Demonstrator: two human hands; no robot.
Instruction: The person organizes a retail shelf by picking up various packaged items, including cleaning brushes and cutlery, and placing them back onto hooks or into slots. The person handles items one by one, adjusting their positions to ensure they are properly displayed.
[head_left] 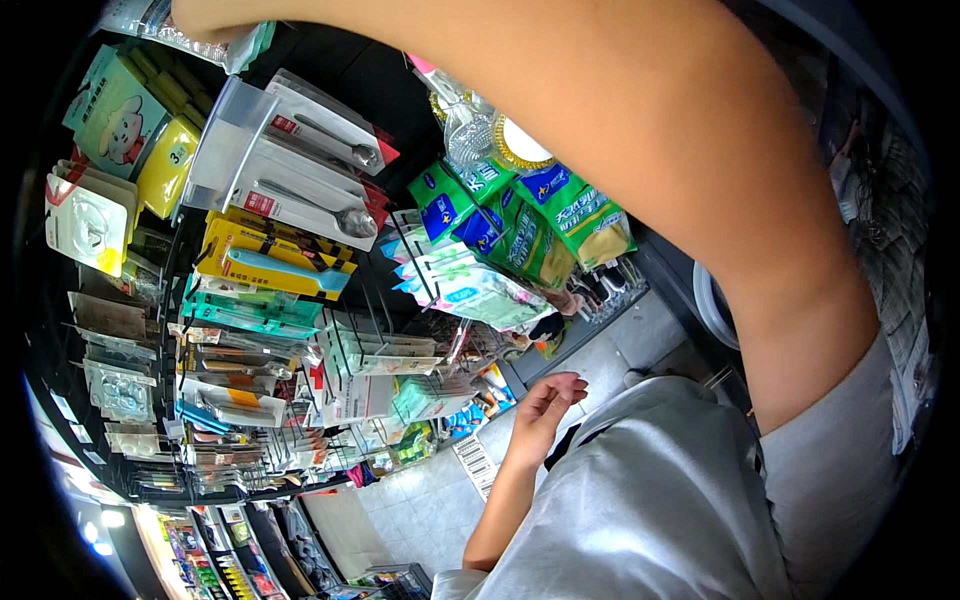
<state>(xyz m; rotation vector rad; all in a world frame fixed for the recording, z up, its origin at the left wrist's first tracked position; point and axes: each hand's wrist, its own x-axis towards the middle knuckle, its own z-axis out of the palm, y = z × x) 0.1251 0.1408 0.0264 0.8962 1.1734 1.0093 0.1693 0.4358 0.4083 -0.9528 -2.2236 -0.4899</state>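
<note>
Across the top my right arm reaches to the upper left, where my right hand (205,18) is beside a clear package (235,52); its fingers are mostly out of view. Below it hang spoons on white cards (310,210), a yellow card with a blue utensil (230,240) and a yellow item with a green cartoon card (110,120). Lower down, my left hand (545,405) hangs near my body, loosely curled and open, holding nothing.
Black hook racks of packaged goods fill the left. Green packets (530,240) are stacked at the centre, with pastel packs (470,295) below. Grey tiled floor (400,510) shows beneath. Further shelves (235,550) stand at the bottom left, and a dark edge runs at right.
</note>
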